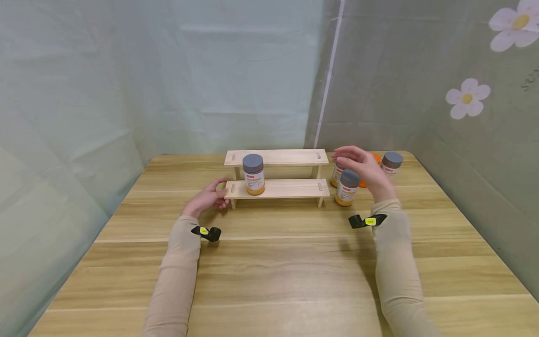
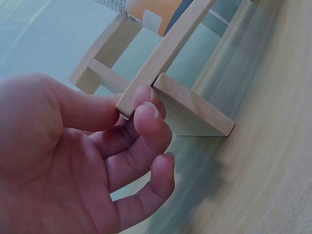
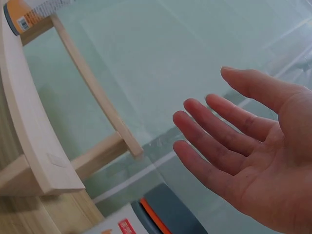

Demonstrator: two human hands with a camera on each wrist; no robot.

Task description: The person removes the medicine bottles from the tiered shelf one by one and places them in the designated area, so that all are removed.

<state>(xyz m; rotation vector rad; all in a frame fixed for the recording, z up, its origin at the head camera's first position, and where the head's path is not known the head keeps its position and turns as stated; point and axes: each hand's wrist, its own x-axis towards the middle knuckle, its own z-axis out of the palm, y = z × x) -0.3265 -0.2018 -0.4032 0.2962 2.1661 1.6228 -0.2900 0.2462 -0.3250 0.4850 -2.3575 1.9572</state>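
A two-tier wooden rack (image 1: pixel 278 188) stands at the far side of the table. My left hand (image 1: pixel 209 195) grips the left end of its lower board, thumb on one face and curled fingers under the other, as the left wrist view shows. One supplement bottle (image 1: pixel 254 175) with a grey lid and white label stands upright on the left part of that lower board. My right hand (image 1: pixel 362 167) holds nothing; in the right wrist view its fingers (image 3: pixel 214 146) are spread and nearly straight. A grey-lidded bottle (image 1: pixel 347 188) stands just below it in the head view.
Behind my right hand are another grey-lidded bottle (image 1: pixel 392 161), a partly hidden bottle (image 1: pixel 338 174) and an orange item (image 1: pixel 376 157) mostly covered by the hand. The upper board (image 1: pixel 275 157) carries nothing. A fabric backdrop (image 1: pixel 236 84) hangs behind the wooden table (image 1: pixel 273 271).
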